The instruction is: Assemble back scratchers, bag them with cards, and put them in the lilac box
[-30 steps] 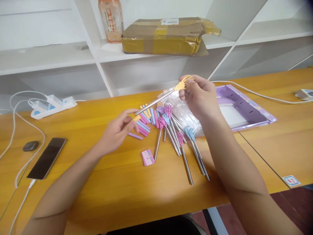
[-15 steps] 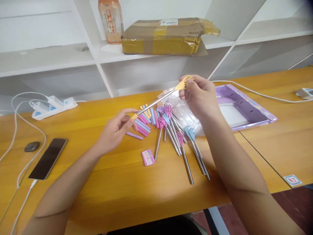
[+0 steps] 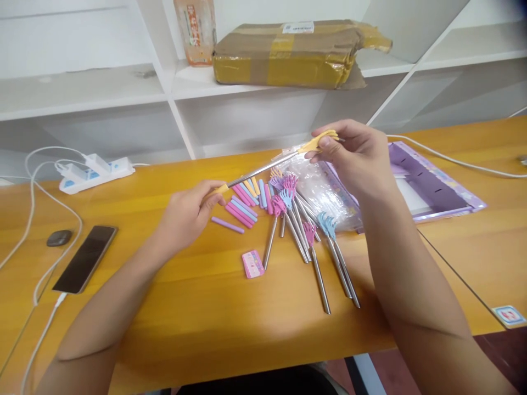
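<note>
Between my hands is a back scratcher [image 3: 263,168] with a yellow claw head, a silver metal rod and a yellow handle. My left hand [image 3: 191,211] is closed on the yellow handle at its lower end. The fingers of my right hand [image 3: 356,151] pinch the yellow claw. Below, several back scratchers [image 3: 288,208] with pink, blue, purple and yellow heads lie in a loose heap. Two blue-headed scratchers [image 3: 338,255] and a pink-headed one [image 3: 319,269] lie nearer the front. Several coloured handle tubes [image 3: 242,209] lie just beyond my left hand.
A clear plastic bag [image 3: 325,186] and an open purple box [image 3: 448,203] are behind my right arm. A pink card [image 3: 252,264] lies in front of the heap. On the left are a phone [image 3: 85,259], a mouse [image 3: 59,237] and a power strip [image 3: 96,174]. A taped carton [image 3: 284,60] sits on the shelf.
My right hand has drawn slightly farther from my left, and the scratcher's rod looks longer and lies at a shallower slant. Both hands keep their hold. The camera view has shifted a little.
</note>
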`<action>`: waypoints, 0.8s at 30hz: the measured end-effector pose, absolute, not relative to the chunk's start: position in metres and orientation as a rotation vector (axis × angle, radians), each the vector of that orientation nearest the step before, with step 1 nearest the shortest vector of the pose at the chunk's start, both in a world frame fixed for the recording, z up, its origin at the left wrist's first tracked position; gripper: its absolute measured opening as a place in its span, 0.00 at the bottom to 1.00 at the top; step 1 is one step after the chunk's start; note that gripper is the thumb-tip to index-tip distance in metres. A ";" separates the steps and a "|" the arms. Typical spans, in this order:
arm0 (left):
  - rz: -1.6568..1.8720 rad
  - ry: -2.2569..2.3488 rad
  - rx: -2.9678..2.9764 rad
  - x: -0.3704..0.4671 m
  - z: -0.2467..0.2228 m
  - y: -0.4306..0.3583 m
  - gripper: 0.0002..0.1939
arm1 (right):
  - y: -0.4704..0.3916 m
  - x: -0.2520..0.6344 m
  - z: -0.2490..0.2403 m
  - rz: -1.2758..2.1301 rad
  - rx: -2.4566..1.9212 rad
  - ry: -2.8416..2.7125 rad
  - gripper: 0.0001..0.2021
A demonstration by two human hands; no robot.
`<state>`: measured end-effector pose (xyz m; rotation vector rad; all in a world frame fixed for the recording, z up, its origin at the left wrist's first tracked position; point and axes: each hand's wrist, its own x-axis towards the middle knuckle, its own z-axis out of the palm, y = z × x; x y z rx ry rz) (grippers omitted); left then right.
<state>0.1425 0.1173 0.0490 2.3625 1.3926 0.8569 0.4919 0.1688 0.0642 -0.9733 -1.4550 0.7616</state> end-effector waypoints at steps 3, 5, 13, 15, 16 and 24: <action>0.831 1.366 2.397 0.141 0.051 0.117 0.15 | 0.168 0.494 0.064 0.766 -0.963 -1.470 0.11; 0.842 1.367 2.396 0.141 0.053 0.115 0.15 | 0.167 0.495 0.065 0.763 -0.970 -1.473 0.12; 0.901 1.432 2.432 0.144 0.056 0.106 0.16 | 0.167 0.488 0.064 0.691 -1.042 -1.493 0.14; 0.916 1.442 2.433 0.144 0.055 0.105 0.16 | 0.166 0.485 0.063 0.665 -1.070 -1.500 0.14; 0.918 1.441 2.433 0.144 0.055 0.106 0.16 | 0.166 0.485 0.063 0.655 -1.067 -1.502 0.14; 0.898 1.422 2.430 0.138 0.063 0.105 0.16 | 0.162 0.478 0.059 0.635 -1.064 -1.537 0.14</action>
